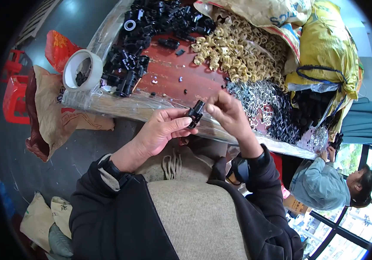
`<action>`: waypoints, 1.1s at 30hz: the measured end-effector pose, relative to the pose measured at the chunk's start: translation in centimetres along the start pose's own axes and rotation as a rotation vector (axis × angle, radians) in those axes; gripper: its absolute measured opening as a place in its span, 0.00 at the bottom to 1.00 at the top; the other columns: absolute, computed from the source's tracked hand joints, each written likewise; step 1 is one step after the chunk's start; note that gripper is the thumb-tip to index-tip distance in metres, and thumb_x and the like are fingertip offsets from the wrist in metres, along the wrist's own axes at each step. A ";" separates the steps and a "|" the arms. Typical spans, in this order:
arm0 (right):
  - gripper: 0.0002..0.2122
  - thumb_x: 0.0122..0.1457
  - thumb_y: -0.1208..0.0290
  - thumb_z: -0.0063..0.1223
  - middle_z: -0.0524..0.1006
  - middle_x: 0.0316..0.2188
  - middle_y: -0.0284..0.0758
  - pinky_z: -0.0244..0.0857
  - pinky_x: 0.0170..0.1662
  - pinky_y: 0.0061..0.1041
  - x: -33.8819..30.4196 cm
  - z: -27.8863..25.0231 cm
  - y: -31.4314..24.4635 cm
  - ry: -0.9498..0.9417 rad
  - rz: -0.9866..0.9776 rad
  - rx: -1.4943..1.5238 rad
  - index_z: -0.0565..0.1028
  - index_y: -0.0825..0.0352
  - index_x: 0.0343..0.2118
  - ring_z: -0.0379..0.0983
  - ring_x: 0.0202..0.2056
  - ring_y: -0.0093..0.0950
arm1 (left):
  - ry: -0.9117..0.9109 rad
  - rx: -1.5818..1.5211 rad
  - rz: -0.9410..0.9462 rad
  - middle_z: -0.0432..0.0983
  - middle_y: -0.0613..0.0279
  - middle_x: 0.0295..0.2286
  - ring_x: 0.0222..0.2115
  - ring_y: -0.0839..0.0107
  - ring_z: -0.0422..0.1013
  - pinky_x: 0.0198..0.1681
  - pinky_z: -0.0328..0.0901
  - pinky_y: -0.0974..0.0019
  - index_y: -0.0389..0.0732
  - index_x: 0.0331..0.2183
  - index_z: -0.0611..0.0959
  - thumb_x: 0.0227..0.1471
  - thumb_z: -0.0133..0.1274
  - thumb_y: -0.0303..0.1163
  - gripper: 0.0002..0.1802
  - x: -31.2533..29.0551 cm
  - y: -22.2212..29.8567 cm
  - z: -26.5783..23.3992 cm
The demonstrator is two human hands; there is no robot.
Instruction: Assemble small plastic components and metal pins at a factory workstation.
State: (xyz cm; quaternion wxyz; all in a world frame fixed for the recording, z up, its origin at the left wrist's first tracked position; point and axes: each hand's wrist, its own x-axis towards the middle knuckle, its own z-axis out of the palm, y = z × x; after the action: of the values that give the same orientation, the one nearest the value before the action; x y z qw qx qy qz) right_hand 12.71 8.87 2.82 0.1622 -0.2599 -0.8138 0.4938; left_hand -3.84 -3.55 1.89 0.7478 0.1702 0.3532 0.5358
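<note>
A short black plastic tube-like fitting [196,112] is pinched between the thumb and fingers of my left hand [157,132], just over the table's near edge. Close to its right side is my right hand [230,115], fingers curled and thumb against them. Whatever those fingers may hold is too small or hidden to make out. Beyond my hands, similar black fittings [144,37] lie heaped at the far left of the table. Tan plastic parts [238,52] are piled at the far right, with silver metal clips [259,99] and small black pieces [286,121] nearer.
The red table [164,60] has a plastic-wrapped edge. A white ring-shaped tub [83,69] stands at its left corner. Yellow woven sacks [324,47] sit on the right. Another person [324,184] works at the far right. A red stool [15,99] and paper sacks [49,108] are left.
</note>
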 end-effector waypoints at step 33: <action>0.09 0.43 0.74 0.51 0.66 0.26 0.36 0.61 0.27 0.26 0.3 0.3 1.7 0.212 -0.266 -0.604 0.70 0.68 0.29 0.66 0.26 0.33 | 0.109 -0.097 0.052 0.72 0.60 0.29 0.26 0.78 0.69 0.29 0.66 0.79 0.35 0.35 0.72 0.46 0.46 0.29 0.11 -0.1 -0.9 -0.3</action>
State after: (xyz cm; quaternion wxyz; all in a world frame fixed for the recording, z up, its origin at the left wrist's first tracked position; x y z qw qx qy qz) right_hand 12.74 9.45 1.17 0.2245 -0.2377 -0.9286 0.1754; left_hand -3.45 -3.96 1.17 0.7206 0.1133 0.3626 0.5800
